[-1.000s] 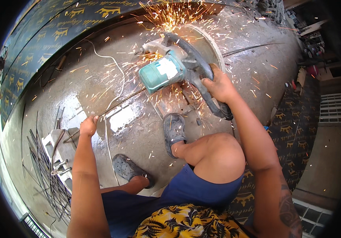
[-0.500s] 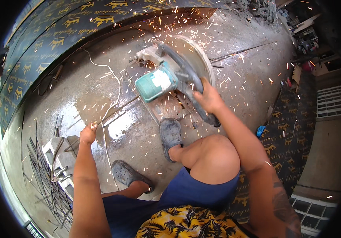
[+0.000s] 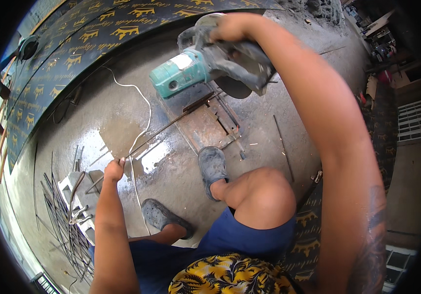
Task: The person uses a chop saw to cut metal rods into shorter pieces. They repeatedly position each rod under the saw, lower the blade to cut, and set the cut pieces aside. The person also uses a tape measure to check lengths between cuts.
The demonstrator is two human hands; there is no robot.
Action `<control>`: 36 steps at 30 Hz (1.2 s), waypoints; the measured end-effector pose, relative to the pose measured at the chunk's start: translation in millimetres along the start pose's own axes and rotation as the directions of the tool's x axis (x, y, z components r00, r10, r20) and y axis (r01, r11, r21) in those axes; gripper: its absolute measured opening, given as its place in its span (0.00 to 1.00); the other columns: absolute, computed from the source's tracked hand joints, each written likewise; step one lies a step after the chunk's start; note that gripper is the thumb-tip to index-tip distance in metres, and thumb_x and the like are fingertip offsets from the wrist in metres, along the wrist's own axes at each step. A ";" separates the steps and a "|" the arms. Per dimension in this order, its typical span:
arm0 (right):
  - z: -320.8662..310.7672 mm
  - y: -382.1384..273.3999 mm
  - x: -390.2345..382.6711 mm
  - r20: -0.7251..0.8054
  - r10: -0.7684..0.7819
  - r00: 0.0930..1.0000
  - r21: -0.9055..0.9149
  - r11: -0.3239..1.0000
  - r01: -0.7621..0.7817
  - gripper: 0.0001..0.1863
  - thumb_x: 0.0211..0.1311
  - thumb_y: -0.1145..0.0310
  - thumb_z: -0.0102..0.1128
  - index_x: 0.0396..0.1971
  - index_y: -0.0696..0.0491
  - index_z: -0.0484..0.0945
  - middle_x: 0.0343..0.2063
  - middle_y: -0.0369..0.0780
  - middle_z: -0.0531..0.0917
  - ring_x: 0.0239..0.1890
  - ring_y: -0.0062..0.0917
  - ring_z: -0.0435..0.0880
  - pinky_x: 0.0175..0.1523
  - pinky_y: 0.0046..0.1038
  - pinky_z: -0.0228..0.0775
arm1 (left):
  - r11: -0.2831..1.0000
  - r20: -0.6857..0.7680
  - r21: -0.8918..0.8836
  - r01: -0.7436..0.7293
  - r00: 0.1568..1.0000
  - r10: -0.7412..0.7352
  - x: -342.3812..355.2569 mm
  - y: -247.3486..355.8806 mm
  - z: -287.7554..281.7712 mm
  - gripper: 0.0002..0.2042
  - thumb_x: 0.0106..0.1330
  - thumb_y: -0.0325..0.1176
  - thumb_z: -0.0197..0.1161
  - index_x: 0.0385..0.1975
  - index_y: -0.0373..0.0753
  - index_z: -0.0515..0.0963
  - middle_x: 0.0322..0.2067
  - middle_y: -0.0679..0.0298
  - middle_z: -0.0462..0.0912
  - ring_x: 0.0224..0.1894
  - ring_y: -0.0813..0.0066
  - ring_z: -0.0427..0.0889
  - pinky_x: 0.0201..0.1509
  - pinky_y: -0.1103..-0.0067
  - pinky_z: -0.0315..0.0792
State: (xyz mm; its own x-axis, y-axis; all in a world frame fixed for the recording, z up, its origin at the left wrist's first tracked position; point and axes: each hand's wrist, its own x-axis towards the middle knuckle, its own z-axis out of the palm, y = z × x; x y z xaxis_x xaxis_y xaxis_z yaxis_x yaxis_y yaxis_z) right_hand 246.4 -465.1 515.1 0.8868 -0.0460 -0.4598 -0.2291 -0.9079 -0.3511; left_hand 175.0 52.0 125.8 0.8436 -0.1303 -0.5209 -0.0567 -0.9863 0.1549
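My left hand (image 3: 115, 169) is closed around a thin steel rod (image 3: 157, 133), which runs from it up to the clamp area on the saw's rusty base (image 3: 205, 128). My right hand (image 3: 235, 28) grips a cut-off saw (image 3: 181, 72) with a teal motor and grey guard. The saw head is tilted up above the base, and part of its dark disc (image 3: 235, 87) shows under the guard, apart from the rod. My right forearm crosses over the right side of the view.
Several dark rods (image 3: 66, 220) lie in a heap at the left, beside a grey-white block (image 3: 80, 198). A white cord (image 3: 144, 100) winds over the wet concrete floor. One short rod (image 3: 283, 147) lies right of the base. Dark printed panels (image 3: 90, 36) stand at the back.
My right hand has moved up and away, raising the saw head off the rod. The dense spray of sparks has died down to a few. My left hand has hardly moved.
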 end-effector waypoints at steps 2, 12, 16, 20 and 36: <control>-19.2 -19.3 19.8 0.021 0.083 0.996 -0.045 0.996 -0.082 0.20 0.65 0.62 0.62 0.45 0.66 0.83 0.40 0.53 0.88 0.30 0.41 0.90 0.38 0.43 0.86 | 0.999 0.030 0.025 0.022 0.999 -0.023 -13.2 7.2 -8.4 0.28 0.77 0.58 0.45 0.46 0.36 0.82 0.48 0.43 0.85 0.54 0.42 0.82 0.60 0.56 0.73; -29.6 -28.6 40.4 0.049 0.253 0.966 -0.088 0.965 -0.248 0.19 0.67 0.64 0.58 0.49 0.62 0.83 0.43 0.50 0.88 0.35 0.40 0.91 0.44 0.41 0.85 | 0.992 0.056 0.095 0.085 0.994 -0.090 -136.1 -6.3 -141.9 0.33 0.76 0.59 0.48 0.26 0.33 0.85 0.32 0.39 0.84 0.41 0.40 0.85 0.49 0.57 0.76; -31.4 -1.3 53.5 0.019 -0.026 0.999 -0.351 0.936 0.031 0.24 0.64 0.53 0.64 0.47 0.60 0.86 0.40 0.51 0.89 0.39 0.39 0.89 0.50 0.44 0.80 | 0.953 -0.077 -0.071 0.294 0.951 -0.299 -248.4 -84.1 -162.0 0.30 0.74 0.56 0.55 0.22 0.31 0.81 0.26 0.41 0.82 0.33 0.41 0.83 0.40 0.57 0.73; -36.1 -17.9 53.1 -0.115 -0.210 0.971 -0.415 0.898 0.145 0.28 0.65 0.49 0.64 0.52 0.60 0.83 0.44 0.53 0.87 0.49 0.39 0.86 0.56 0.41 0.74 | 0.818 -0.189 -0.294 0.495 0.808 -0.557 -361.7 -168.2 -117.8 0.27 0.72 0.57 0.57 0.29 0.34 0.83 0.26 0.44 0.82 0.31 0.40 0.81 0.39 0.59 0.73; 402.1 320.7 -212.7 -0.409 0.738 0.537 0.290 0.663 -0.690 0.32 0.74 0.57 0.57 0.69 0.61 0.66 0.68 0.55 0.69 0.71 0.48 0.67 0.75 0.43 0.59 | 0.761 -0.318 -0.249 0.599 0.691 -0.649 -289.5 -310.2 -101.0 0.34 0.77 0.54 0.52 0.68 0.29 0.67 0.65 0.41 0.72 0.68 0.48 0.71 0.69 0.62 0.66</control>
State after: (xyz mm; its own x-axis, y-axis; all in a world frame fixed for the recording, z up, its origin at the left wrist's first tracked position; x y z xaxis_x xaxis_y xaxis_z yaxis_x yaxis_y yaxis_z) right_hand -177.1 -578.8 172.3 0.4710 -0.8651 -0.1724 -0.8805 -0.4491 -0.1516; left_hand 2.3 405.9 313.3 0.7899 0.5818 -0.1936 0.5954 -0.8033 0.0150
